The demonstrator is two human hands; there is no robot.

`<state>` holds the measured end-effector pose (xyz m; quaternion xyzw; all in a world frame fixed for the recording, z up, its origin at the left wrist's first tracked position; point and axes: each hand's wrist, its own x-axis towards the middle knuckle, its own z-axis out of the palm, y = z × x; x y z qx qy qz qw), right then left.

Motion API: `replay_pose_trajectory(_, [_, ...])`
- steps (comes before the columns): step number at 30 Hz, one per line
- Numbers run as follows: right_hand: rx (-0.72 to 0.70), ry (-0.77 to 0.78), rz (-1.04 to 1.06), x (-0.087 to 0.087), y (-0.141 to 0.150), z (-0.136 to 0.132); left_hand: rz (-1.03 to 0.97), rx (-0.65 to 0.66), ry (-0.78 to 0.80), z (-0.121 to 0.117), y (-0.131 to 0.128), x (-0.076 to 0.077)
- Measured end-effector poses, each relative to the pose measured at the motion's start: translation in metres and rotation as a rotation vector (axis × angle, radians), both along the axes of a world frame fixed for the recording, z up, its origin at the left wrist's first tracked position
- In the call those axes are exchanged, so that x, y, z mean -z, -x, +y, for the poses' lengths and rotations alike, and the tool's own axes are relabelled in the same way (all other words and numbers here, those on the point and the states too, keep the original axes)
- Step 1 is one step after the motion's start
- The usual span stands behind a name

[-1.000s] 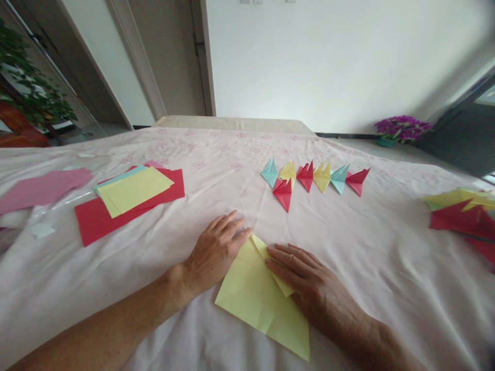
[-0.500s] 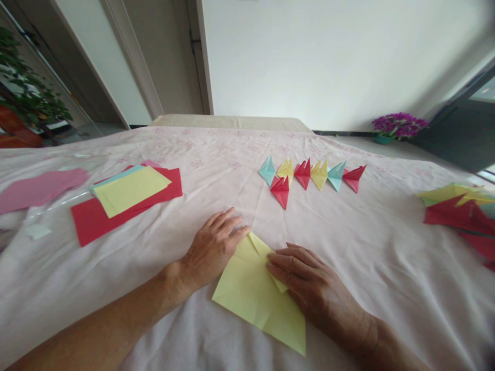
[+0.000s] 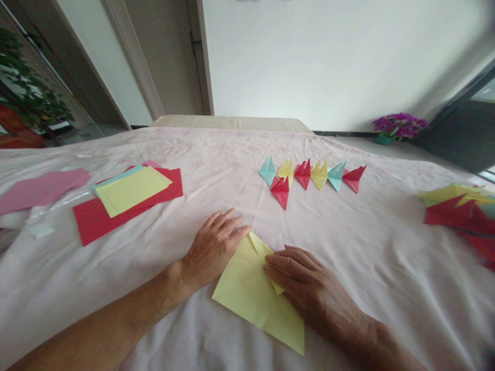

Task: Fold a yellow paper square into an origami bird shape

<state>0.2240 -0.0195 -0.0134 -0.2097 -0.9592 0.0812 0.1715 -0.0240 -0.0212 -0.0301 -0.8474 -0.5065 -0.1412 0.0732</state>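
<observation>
A yellow paper sheet (image 3: 251, 293) lies on the pale pink cloth (image 3: 348, 242) right in front of me, with one corner folded over. My left hand (image 3: 214, 247) rests flat on its upper left edge, fingers stretched out. My right hand (image 3: 299, 281) presses flat on the folded flap, fingers together and extended. Neither hand grips anything.
A row of small folded paper pieces (image 3: 309, 178) in blue, yellow and red sits beyond my hands. A stack of red, yellow and blue sheets (image 3: 127, 198) lies to the left, pink sheets (image 3: 38, 188) farther left. More folded red and yellow papers (image 3: 460, 211) lie at the right edge.
My right hand has slid a little to the left along the folded flap. The left hand stays where it was.
</observation>
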Motion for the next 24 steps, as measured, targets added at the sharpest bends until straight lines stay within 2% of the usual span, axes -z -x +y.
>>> replay_pose_trajectory(14, [0.001,0.006,-0.005,-0.002,0.003,-0.004,-0.041,0.009,-0.023,0.005,0.003,0.001])
replay_pose_trajectory(24, [0.139,0.112,-0.163,-0.013,0.005,-0.022,-0.085,0.059,-0.056,0.008,0.007,0.004])
